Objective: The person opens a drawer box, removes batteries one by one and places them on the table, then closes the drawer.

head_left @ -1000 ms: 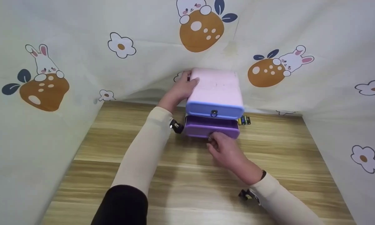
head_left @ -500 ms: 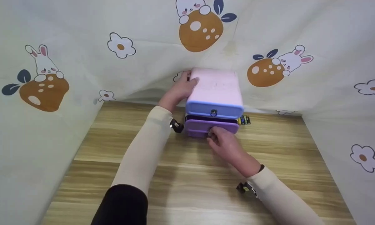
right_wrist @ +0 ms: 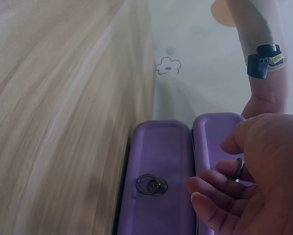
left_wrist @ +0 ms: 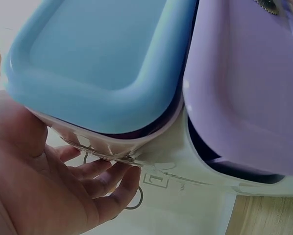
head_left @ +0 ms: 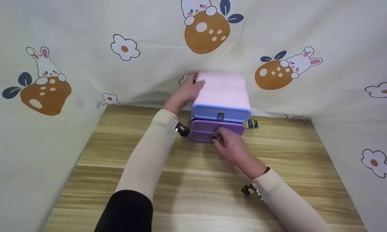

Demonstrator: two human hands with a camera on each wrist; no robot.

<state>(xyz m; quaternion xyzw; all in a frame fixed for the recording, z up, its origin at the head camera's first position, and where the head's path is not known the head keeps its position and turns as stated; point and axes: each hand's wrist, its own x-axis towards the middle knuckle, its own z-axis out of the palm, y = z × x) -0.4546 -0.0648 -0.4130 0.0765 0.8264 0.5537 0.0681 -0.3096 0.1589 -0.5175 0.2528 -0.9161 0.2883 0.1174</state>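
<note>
A small drawer unit (head_left: pixel 224 88) with a pink top stands against the back cloth. Its blue drawer (head_left: pixel 209 112) is on top, and a purple drawer (head_left: pixel 203 129) sits below. My left hand (head_left: pixel 188 91) grips the unit's left side, thumb over the top edge and fingers along the side. My right hand (head_left: pixel 233 146) is at the purple drawer's front, fingers curled at its metal ring pull (right_wrist: pixel 240 168). A narrow dark gap shows around this drawer in the left wrist view. The right wrist view shows another purple drawer (right_wrist: pixel 161 147) beside it, with its own ring pull (right_wrist: pixel 146 184).
Several batteries (head_left: pixel 253 124) lie on the wood-grain surface (head_left: pixel 193 193) at the unit's right side. White cloth (head_left: pixel 154 74) printed with rabbits and flowers rises behind and on both sides. A small black device (head_left: pixel 182 129) is strapped to the left wrist.
The purple drawer has slid inward, from standing out with its inside showing to nearly flush. My right hand has moved forward with it. The left hand has stayed on the unit's side.
</note>
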